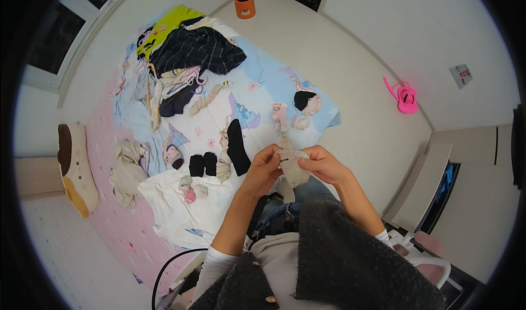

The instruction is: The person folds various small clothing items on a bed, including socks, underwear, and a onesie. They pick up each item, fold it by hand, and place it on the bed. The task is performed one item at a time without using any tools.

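A small pale sock (pixel 296 173) is stretched between my hands above my lap. My left hand (pixel 265 168) pinches one side of its cuff, and my right hand (pixel 324 165) pinches the other side. Left of my hands, a long black sock (pixel 237 145) lies on the bed beside a pair of short rolled black socks (pixel 203 164). Beyond my hands are a pink sock (pixel 279 114), a small pale sock (pixel 301 123) and a black and pale pink sock bundle (pixel 307 102). Several balled small socks (pixel 190 194) rest on a white garment (pixel 193 217).
Clothes and hangers are heaped at the bed's far left, with a dark checked garment (pixel 201 49) on top. A beige garment (pixel 128 166) lies near a cat-shaped cushion (pixel 78 168). On the floor stand an orange bin (pixel 245 6) and a pink object (pixel 407 98).
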Demonstrator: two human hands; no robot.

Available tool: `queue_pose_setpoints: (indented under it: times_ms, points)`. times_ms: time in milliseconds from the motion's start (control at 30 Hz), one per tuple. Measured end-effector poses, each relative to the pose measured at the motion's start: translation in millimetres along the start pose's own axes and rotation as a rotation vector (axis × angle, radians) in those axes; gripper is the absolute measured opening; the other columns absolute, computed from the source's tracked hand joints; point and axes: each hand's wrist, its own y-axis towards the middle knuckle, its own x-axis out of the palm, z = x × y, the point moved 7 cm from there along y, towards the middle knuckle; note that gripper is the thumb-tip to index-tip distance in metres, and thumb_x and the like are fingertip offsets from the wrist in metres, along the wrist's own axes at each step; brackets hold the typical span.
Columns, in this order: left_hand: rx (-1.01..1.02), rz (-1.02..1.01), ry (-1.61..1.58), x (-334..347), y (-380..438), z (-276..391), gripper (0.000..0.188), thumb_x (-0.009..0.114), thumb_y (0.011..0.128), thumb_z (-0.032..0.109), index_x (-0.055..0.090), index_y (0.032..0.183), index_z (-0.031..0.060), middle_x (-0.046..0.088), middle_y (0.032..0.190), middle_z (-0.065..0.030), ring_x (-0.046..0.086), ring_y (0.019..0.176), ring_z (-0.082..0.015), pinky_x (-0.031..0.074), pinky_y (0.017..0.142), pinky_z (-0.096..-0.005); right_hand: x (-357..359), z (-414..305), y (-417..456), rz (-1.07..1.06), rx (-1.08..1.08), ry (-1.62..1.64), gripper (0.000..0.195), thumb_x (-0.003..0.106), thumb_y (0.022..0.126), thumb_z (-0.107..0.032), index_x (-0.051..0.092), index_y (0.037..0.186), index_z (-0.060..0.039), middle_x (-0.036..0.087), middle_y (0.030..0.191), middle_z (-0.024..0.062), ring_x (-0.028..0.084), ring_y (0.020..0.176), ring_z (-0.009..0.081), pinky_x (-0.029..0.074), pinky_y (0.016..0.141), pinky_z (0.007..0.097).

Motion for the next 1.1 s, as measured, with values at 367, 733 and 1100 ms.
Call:
queue_pose_setpoints:
  times_ms: [367, 733, 1100]
  points:
    - [-0.210, 0.189, -0.379, -34, 0, -52, 0.036, 0.044, 0.093, 0.032, 0.047, 0.114, 0.0031, 0.056, 0.105, -0.0077, 0.057, 0.094, -0.0181, 0.047, 0.080, -0.0312, -30, 50, 50, 0.425, 0.005, 0.153, 0.017, 0.055, 0.088, -0.018, 0.058, 0.081, -0.0034, 0.059, 0.074, 0.0015, 0.055, 0.066, 0.0093, 0.045, 0.060, 0.0236]
    - [0.231, 0.098, -0.494, -43, 3, -3, 0.042, 0.047, 0.091, 0.034, 0.042, 0.124, 0.0080, 0.047, 0.126, -0.0056, 0.043, 0.117, -0.0212, 0.031, 0.099, -0.0416, -13, 52, 83, 0.271, 0.191, 0.081, 0.017, 0.051, 0.090, -0.019, 0.061, 0.094, -0.0058, 0.057, 0.077, -0.0022, 0.053, 0.066, 0.0060, 0.041, 0.057, 0.0200]
    - [-0.107, 0.304, -0.154, -68, 39, -60, 0.032, 0.046, 0.092, 0.019, 0.048, 0.122, 0.0070, 0.049, 0.124, -0.0030, 0.042, 0.119, -0.0164, 0.031, 0.099, -0.0382, -86, 78, 72, 0.731, -0.056, 0.087, 0.023, 0.060, 0.084, -0.016, 0.055, 0.102, -0.0030, 0.059, 0.090, 0.0032, 0.055, 0.080, 0.0107, 0.044, 0.071, 0.0257]
